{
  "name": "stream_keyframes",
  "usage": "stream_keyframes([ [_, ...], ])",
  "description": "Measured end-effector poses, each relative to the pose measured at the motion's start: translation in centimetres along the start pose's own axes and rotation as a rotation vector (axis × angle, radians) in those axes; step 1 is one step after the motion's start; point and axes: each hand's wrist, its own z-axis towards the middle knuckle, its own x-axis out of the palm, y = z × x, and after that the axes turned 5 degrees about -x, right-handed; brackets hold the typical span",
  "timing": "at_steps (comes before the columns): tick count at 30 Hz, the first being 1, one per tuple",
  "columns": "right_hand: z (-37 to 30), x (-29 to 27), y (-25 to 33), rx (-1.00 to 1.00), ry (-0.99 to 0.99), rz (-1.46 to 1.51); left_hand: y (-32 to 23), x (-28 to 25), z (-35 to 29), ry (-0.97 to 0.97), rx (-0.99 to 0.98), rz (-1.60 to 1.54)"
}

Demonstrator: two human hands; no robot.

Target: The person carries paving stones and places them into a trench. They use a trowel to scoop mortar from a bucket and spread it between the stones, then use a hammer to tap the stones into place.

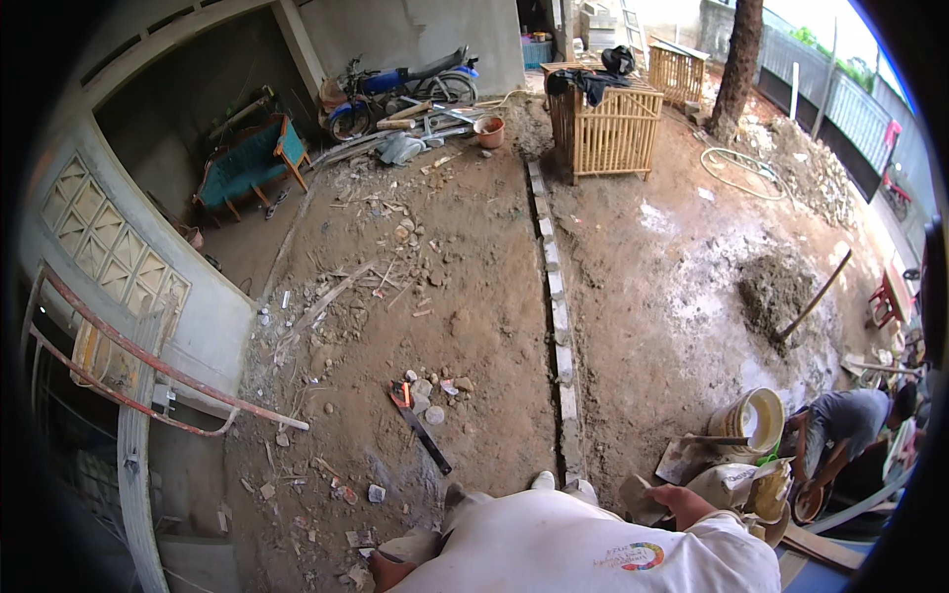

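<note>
My right hand (684,504) comes out beside my white shirt, closed on a rough grey block (643,498). On the other side, my left hand (388,571) shows only in part at the lower edge. A similar grey block (413,547) is at it, seemingly gripped; the shirt hides most of the fingers. Between my hands, by my feet, ends a straight row of pale blocks (558,318) set into the dirt. A handsaw (423,431) with an orange and black handle lies left of the row, beside several stones (425,393).
A person (848,430) crouches at the right near a whitish bucket (759,419) and a shovel (692,453). A stick stands in a mortar heap (786,296). A bamboo cage (613,128) stands ahead, a motorcycle (400,87) far left. Metal scaffolding (148,366) is at the left.
</note>
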Motion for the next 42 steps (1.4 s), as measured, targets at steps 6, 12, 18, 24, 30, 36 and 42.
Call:
stream_keyframes([
  [6, 2.0, -5.6, 16.3, -0.379, -0.043, 0.21, -10.5, -2.1, 5.8, -0.017, 0.021, -0.047],
  [12, 3.5, -7.8, 29.6, -0.389, -0.037, 0.387, -20.3, -2.7, 20.5, 0.012, 0.022, 0.152],
  [18, 1.7, -8.9, 35.7, -0.101, -0.15, 0.19, -35.9, -9.8, 26.4, -0.066, 0.206, 0.195],
  [24, 3.7, -9.3, 39.8, -0.059, -0.028, 0.071, -50.4, -14.4, 33.4, -0.137, 0.257, 0.139],
  [30, 10.1, -11.8, 51.9, -0.019, 0.056, 0.082, -60.9, -14.0, 40.0, -0.151, 0.227, 0.091],
  [36, 12.8, -20.4, 69.1, -0.076, -0.018, -0.001, -73.2, -16.5, 40.8, -0.092, 0.144, 0.224],
  [42, 13.4, -29.9, 85.4, -0.291, -0.219, 0.164, -83.0, -17.7, 43.7, -0.041, 0.133, 0.192],
])
